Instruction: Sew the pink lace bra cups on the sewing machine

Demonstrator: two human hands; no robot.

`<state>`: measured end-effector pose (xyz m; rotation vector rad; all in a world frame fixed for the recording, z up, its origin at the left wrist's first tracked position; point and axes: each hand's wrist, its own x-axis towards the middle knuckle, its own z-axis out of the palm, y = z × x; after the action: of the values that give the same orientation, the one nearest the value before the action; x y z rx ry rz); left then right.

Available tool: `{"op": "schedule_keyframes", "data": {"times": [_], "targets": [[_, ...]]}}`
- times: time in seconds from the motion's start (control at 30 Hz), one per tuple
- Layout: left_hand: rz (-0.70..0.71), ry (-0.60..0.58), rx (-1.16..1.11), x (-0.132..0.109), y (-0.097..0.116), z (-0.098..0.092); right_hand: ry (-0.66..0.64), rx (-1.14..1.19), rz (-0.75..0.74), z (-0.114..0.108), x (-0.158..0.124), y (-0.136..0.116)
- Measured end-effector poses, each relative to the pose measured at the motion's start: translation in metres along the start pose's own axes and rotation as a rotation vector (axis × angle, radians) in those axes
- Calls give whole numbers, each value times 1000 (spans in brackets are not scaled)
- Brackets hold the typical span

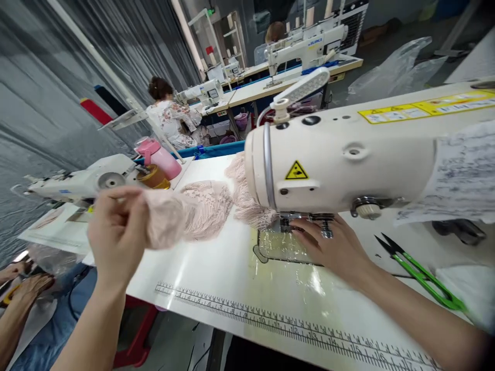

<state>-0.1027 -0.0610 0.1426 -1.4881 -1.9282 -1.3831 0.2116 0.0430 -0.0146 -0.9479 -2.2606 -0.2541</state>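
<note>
- While the left hand [116, 237] is raised left of centre, its thumb and fingers pinch a pale pink fabric piece [166, 219], blurred.
- Pink lace [209, 208] lies at frame centre on the white table [185, 268], extending right to the sewing machine [320, 159].
- Right of centre, the right hand [336, 252] is beside the presser foot [285, 224], fingers curved; with tips partly hidden, I cannot tell whether they hold anything.
- Green-handled snips [427, 281] lie at lower right.

pale pink, patterned lace fabric [207, 208] lies rumpled on the white tabletop [201, 263], its smoother, blurred left end lifted; gathered folds bunch beside the cream, rounded sewing-machine head [309, 165].
</note>
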Motion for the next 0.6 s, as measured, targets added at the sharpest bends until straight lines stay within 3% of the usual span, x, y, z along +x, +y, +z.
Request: {"op": "schedule_keyframes", "data": {"times": [0.13, 0.2, 0.27, 0.33, 0.43, 0.53, 0.6], "targets": [[-288, -631, -379, -53, 34, 34, -15, 53, 69, -1, 1, -1], [-285, -880, -431, -69, 38, 61, -44, 77, 77, -2, 0, 0], [-149, -1030, -316, -81, 38, 86, -56, 96, 108, -3, 0, 0], [99, -973, -76, -89, 37, 103, -55, 120, 146, -4, 0, 1], [546, -739, 84, -100, 40, 111, -36, 146, 161, -6, 1, 1], [883, -734, -40, -112, 48, 113, -14, 155, 55, -9, 1, 0], [948, -764, -49, -119, 51, 117, -2, 123, -36, -11, 1, -1]]}}
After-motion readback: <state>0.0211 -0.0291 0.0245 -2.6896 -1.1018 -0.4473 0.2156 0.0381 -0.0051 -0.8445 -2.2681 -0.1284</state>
